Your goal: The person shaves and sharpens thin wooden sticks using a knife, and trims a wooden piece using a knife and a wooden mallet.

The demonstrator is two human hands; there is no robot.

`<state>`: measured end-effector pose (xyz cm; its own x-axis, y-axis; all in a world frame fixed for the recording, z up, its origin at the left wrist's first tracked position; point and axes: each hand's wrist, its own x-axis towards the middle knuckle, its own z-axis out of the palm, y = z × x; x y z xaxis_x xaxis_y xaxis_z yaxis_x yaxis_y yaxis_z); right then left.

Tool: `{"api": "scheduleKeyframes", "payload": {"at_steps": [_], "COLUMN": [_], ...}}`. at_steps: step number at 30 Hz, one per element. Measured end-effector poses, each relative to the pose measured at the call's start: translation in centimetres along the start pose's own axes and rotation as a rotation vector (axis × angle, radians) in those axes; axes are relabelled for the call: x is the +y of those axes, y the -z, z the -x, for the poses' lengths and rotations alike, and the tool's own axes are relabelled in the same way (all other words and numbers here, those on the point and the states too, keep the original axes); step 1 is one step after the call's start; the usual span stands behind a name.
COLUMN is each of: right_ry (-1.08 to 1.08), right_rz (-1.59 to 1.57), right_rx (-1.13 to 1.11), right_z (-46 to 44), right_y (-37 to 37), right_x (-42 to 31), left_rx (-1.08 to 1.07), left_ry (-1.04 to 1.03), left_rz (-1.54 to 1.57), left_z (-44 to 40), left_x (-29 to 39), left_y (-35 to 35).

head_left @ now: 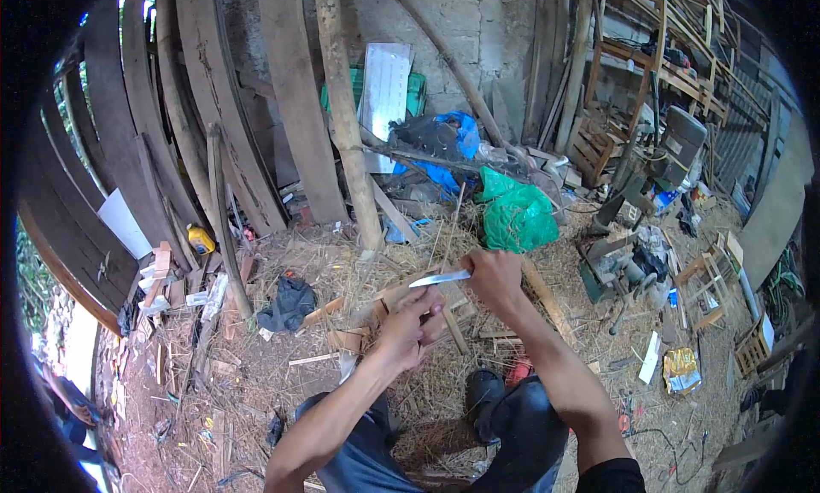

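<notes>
A knife (442,278) is in my right hand (495,279), the fingers closed around its handle. Its bright blade points left, just above the fingers of my left hand (412,324). Those left fingers are curled. A thin wooden strip (455,220) rises beyond the blade in line with them and appears to be in their grip, though its lower end is hidden. Below my hands are my legs in dark trousers (525,425) and a dark shoe (484,395).
Straw and wood scraps cover the ground. A green plastic bag (517,213) lies ahead, near a wooden post (339,108). A black bag (290,305) and a yellow jug (201,240) are left. On the right are a wooden frame (707,292) and a yellow packet (681,372).
</notes>
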<state>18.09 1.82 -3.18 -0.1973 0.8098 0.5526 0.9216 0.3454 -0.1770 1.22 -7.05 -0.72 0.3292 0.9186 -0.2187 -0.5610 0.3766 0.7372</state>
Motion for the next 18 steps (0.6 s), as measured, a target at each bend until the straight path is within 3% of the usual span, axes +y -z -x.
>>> {"api": "scheduleKeyframes", "payload": {"at_steps": [2,5,8,10,12,16,18], "right_ry": [-0.025,-0.261,-0.289,-0.324,-0.516,-0.530,-0.712], "right_rz": [0.045,0.112,0.145,0.192,0.188,0.190,0.081], "right_rx": [-0.013,-0.038,0.042,-0.033,-0.043,-0.156,-0.210], "right_z": [-0.6,-1.6,-1.2,-1.5,-1.7,-1.1,0.0], "right_y": [-0.2,0.0,-1.6,-0.8,-0.9,-2.0,-2.9], "right_x": [1.1,3.1,6.0,5.6,6.4,8.4,10.6], "left_rx": [0.046,-0.083,-0.090,-0.100,-0.113,-0.150,-0.206], "left_ry": [-0.011,-0.030,0.059,0.067,0.110,0.151,0.206], "left_rz": [-0.036,0.008,0.043,0.055,0.053,0.037,-0.034], "left_z": [0.1,0.4,0.2,-0.2,0.1,-0.4,1.3], "left_x": [0.3,0.1,-0.9,-1.1,-1.6,-2.0,-2.9], "left_y": [-0.4,-0.1,-0.1,-0.3,-0.3,0.4,-0.3]}}
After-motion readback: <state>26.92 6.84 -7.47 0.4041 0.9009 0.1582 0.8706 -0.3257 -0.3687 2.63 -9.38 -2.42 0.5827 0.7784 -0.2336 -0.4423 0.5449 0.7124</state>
